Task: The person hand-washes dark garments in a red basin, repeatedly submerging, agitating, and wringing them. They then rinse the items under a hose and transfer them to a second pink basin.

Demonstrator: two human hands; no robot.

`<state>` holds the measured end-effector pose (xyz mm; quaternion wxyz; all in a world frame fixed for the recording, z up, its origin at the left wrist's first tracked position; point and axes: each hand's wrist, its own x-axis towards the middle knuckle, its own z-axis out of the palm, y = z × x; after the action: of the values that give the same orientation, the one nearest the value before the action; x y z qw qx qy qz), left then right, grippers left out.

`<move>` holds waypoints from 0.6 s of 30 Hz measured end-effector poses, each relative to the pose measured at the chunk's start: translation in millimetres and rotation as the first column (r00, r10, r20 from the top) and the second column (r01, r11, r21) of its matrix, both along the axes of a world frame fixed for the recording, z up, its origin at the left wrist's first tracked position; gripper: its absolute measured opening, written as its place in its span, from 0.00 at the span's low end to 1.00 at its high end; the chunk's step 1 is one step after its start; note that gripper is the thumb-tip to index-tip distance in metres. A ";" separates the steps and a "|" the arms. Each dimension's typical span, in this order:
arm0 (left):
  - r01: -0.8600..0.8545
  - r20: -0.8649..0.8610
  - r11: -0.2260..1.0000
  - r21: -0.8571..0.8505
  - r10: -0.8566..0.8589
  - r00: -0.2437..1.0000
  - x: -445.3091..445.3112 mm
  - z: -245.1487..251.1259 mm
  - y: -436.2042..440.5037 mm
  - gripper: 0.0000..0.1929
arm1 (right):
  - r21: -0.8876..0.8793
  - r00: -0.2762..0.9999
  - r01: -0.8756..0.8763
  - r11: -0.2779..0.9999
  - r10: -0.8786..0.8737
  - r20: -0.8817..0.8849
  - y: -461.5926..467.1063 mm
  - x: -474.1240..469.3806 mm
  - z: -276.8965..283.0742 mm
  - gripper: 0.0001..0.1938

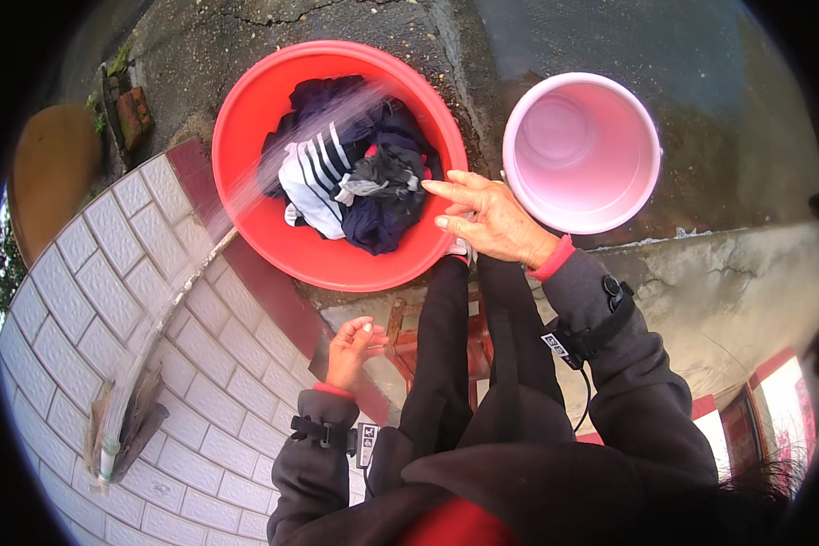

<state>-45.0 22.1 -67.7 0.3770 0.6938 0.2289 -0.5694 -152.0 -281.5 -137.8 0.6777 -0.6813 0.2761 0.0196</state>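
A large red plastic basin [246, 225] stands on the wet ground before me. Dark clothes [382, 228] are heaped inside it, with a white-and-black striped garment [310, 181] and a crumpled dark grey cloth [389, 174] on top. A stream of water [266, 170] sprays into the basin from the lower left. My right hand [495, 215] hovers around the basin's right rim, fingers spread and holding nothing. My left hand [355, 351] is half curled and empty, below the basin and beside my knee. Right of the basin is a pink plastic bucket [587, 157].
A thin pipe [191, 280] runs along the white tiled wall [198, 389] at left. Under my legs is a reddish wooden stool [403, 345]. Broken bricks [133, 117] lie at the upper left. A concrete step [710, 273] spans the right side.
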 end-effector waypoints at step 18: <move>0.165 -0.025 0.972 0.168 -0.163 0.986 21.9 -8.3 24.5 0.13 | -0.689 0.803 -0.540 0.483 0.052 -0.593 -13.3 -218.8 -166.4 0.10</move>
<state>-23.1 46.6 -75.9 0.2669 0.7367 0.2204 -0.5810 -370.8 -294.9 -304.2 0.1586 -0.9268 0.2878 0.1819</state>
